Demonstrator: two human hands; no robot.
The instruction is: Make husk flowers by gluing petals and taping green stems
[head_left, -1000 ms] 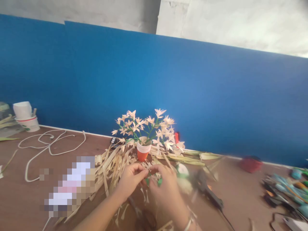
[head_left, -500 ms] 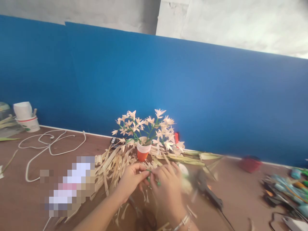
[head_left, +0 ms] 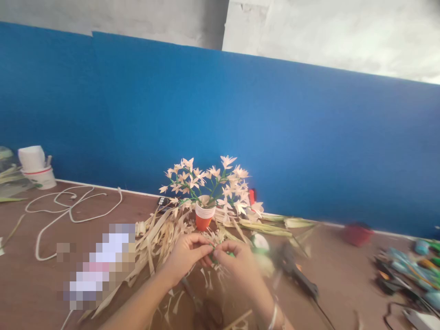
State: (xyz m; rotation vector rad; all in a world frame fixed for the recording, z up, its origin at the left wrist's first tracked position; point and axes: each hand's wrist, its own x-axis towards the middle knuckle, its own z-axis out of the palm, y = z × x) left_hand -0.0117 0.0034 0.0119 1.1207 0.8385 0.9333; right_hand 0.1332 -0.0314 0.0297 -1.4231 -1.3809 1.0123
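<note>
Both my hands meet just in front of a red and white paper cup (head_left: 205,213) that holds pale flowers (head_left: 192,179) on green stems. My left hand (head_left: 187,256) pinches a thin green strip (head_left: 212,246) between thumb and forefinger. Close beside it, my right hand (head_left: 237,263) is closed with thumb and forefinger together on the same green strip, and more green shows by its curled fingers. The fingers hide most of the strip. Small pale flower pieces (head_left: 208,277) lie just below the fingertips.
Dry husk strips (head_left: 151,243) spread left of the cup. A black glue gun (head_left: 299,272) lies to the right, near a tangle of coloured items (head_left: 409,270). Scissors (head_left: 206,311) lie in front, blurred. A white cable (head_left: 70,206) and stacked white cups (head_left: 39,172) stand left.
My right hand has turned and drawn its fingers in, from stretched across the work to a pinch beside my left fingertips. My left hand stays almost still.
</note>
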